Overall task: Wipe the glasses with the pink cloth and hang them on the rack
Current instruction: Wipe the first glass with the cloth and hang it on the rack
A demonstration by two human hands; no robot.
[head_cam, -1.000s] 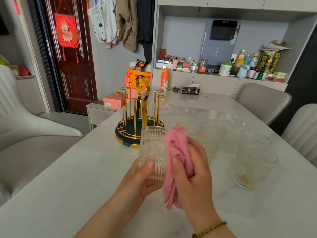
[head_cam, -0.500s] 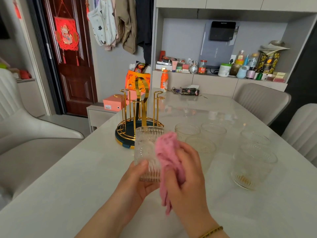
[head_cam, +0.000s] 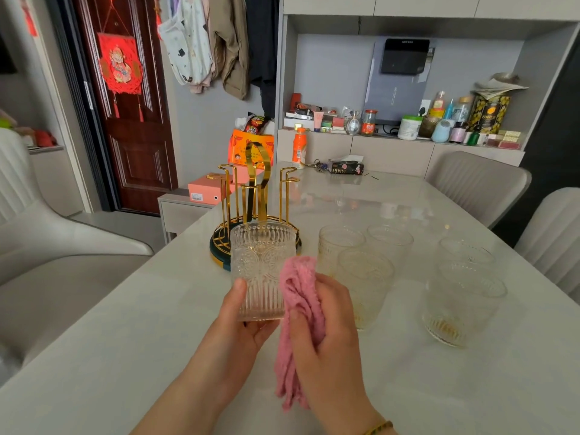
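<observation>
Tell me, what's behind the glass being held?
The gold rack stands behind the glass, its bare pegs rising above the rim. The rack's near base is covered.

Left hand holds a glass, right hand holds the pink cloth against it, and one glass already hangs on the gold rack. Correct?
No. The head view shows the rack with bare pegs; no glass hangs there yet. The rest holds: the left hand holds a glass and the right hand holds the pink cloth against it.
</observation>
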